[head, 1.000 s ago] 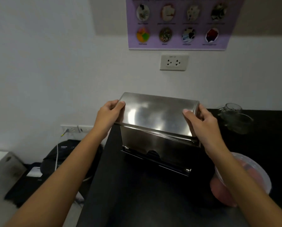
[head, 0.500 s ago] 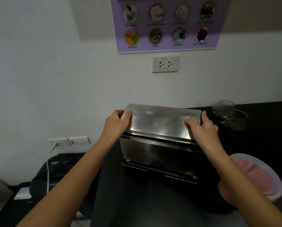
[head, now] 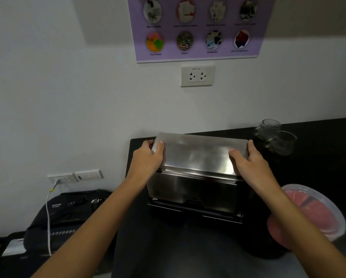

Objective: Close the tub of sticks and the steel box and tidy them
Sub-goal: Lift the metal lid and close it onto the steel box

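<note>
At the counter's back left corner, close to the wall, the steel box lies long side left-to-right. Left hand and right hand clamp its ends; the lidded tub sits just right, bare counter in front.

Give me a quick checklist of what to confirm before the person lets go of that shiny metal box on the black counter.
1. Both hands on the steel box: ok; left hand and right hand grip its ends.
2. Box lid fully shut: cannot tell; a dark slot shows along the lower front.
3. Box resting on the black counter: cannot tell; its base is in shadow.
4. Clear of the glass cups: ok; they stand apart, behind right.
5. Pink tub closed: ok; a clear lid sits on it.
</note>
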`<control>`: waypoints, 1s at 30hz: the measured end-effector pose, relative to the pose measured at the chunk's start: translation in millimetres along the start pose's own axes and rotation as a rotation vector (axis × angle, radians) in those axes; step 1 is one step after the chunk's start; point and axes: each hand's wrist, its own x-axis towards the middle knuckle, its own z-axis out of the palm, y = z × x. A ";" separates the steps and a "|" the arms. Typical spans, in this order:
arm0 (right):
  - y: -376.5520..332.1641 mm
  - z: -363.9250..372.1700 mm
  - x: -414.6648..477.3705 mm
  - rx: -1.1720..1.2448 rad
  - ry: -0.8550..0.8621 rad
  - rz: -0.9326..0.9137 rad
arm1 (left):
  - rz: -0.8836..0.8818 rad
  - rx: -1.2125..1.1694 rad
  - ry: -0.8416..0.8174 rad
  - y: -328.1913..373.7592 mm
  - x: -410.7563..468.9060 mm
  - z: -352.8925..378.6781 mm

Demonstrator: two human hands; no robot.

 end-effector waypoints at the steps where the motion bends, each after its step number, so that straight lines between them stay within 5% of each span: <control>1: 0.6 -0.5 0.3 -0.011 -0.010 0.004 | 0.002 0.004 -0.004 0.8 -0.4 0.7; 30: 13.5 0.0 -1.7 -0.011 -0.045 -0.016 | 0.025 0.034 -0.016 -5.7 -0.3 0.8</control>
